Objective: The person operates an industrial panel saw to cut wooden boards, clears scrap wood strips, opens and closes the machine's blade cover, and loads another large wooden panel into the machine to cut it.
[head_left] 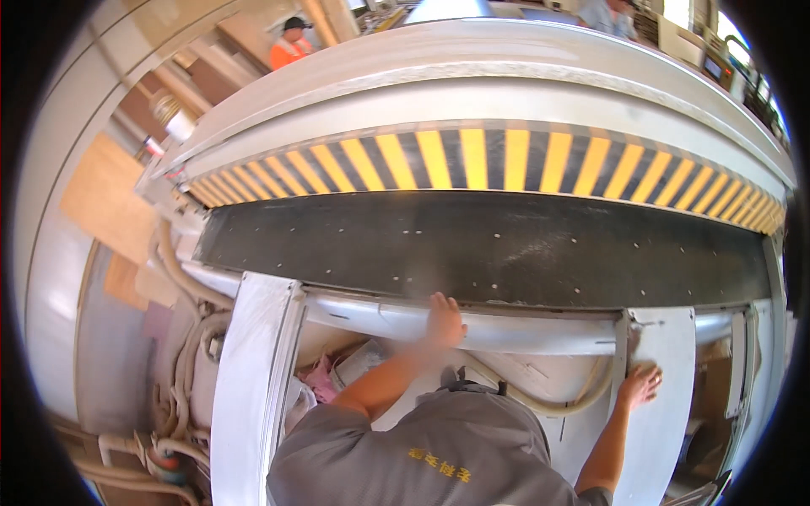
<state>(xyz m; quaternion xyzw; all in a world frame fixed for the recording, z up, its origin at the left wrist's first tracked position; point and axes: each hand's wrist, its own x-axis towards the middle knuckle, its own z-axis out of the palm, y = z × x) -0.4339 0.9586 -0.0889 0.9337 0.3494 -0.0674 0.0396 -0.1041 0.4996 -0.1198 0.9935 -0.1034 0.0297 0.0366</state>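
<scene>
Evidently unclenched grips: left hand (pixel 445 320) near black bed (pixel 472 240), right hand (pixel 640 387) on white panel (pixel 669 413).

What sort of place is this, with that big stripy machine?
Probably a factory or workshop, maybe one for woodwork. You can see a big machine with a yellow-and-black striped edge, thick hoses beside it, and wood-coloured boards on the left.

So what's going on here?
A person in grey is at a wide machine, with nothing visible in either grip. The left hand, blurred, is at the black bed's near edge; contact is unclear. The right hand is at the white panel. A striped guard spans the bed's far side.
</scene>
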